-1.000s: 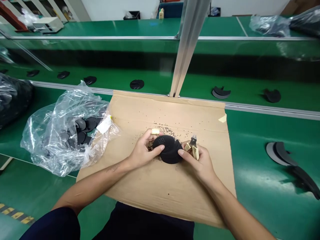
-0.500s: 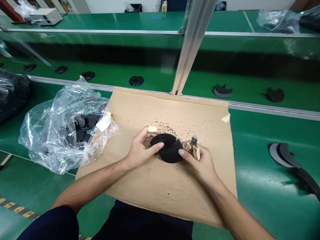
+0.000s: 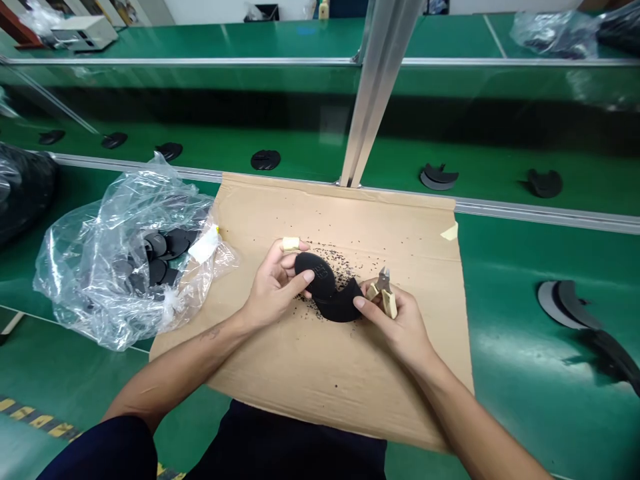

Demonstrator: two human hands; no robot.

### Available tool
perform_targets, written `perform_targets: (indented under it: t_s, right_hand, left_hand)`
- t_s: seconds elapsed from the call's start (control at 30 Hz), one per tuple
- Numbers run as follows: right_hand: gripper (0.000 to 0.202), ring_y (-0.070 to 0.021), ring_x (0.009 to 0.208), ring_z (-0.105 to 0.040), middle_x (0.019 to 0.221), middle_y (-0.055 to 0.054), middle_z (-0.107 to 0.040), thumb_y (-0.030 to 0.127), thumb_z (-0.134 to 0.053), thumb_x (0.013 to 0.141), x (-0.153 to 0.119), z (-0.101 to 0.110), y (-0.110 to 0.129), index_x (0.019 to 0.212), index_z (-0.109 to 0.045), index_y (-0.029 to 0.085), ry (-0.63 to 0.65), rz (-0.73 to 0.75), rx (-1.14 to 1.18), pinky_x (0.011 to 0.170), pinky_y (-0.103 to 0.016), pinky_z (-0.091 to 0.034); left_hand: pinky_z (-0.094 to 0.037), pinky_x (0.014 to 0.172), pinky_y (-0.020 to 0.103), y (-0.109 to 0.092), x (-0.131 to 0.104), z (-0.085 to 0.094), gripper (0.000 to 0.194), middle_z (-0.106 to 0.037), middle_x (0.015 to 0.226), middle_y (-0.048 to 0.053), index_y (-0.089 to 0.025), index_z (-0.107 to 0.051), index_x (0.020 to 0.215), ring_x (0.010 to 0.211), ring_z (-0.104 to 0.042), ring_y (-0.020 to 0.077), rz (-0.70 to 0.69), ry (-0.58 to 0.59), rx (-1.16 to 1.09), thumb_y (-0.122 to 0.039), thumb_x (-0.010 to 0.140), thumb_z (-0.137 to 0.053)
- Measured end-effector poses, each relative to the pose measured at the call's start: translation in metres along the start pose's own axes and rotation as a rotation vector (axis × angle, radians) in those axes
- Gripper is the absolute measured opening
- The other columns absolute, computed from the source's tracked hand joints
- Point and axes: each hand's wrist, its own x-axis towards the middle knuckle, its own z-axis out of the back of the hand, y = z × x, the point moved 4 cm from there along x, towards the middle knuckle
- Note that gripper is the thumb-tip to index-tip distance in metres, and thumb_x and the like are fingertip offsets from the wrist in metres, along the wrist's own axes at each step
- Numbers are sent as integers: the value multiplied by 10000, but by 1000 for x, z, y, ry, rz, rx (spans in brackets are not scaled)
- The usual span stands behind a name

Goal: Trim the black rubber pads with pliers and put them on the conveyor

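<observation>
Over flat cardboard (image 3: 325, 393), left fingers (image 3: 299, 285) pinch a black disc (image 3: 317, 271), right fingers (image 3: 369, 311) a crescent (image 3: 342, 304) and cutters (image 3: 383, 282).

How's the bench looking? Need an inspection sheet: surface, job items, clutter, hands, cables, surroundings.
Surface: cardboard sheet on green bench.
Job items: black oval piece, black curved piece (joined or not: can't tell), yellow-handled nippers.
Clutter: black specks scattered on the cardboard; see-through bag of dark parts at left.
Hands: left hand grips the oval piece; right hand holds the curved piece and nippers.
Cables: nothing clearly seen.
Surroundings: metal post; dark pieces along the green surface behind.
</observation>
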Motion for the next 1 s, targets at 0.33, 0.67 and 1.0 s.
perform_targets:
  t_s: [0.33, 0.67, 1.0]
  right_hand:
    - [291, -142, 656, -435, 709, 14, -497, 459, -709, 816, 0, -2, 0, 771, -576, 204, 31, -41, 8, 624, -282, -381]
    - [293, -132, 628, -415, 691, 22, -485, 458, -714, 804, -3, -7, 0, 786, -568, 205, 81, -77, 79, 598, -276, -366]
    - [252, -127, 632, -424, 691, 21, -497, 413, -694, 830, -3, -8, 2, 796, -563, 199, 87, -42, 63, 593, -268, -376]
  left_hand:
    - [-552, 674, 165, 1, 0, 1, 267, -687, 872, 5, -182, -573, 1091, 739, -652, 85, 50, 72, 49, -302, 899, -714]
    - [-502, 598, 188, 0, -8, -6, 207, -718, 885, 46, -170, -704, 1103, 689, -613, 99, -118, 204, 483, -227, 906, -671]
    - [-599, 825, 287, -10, -12, -16, 317, -728, 1043, 81, -196, -658, 1262, 955, -687, 159, -465, 200, 602, -188, 947, -620]
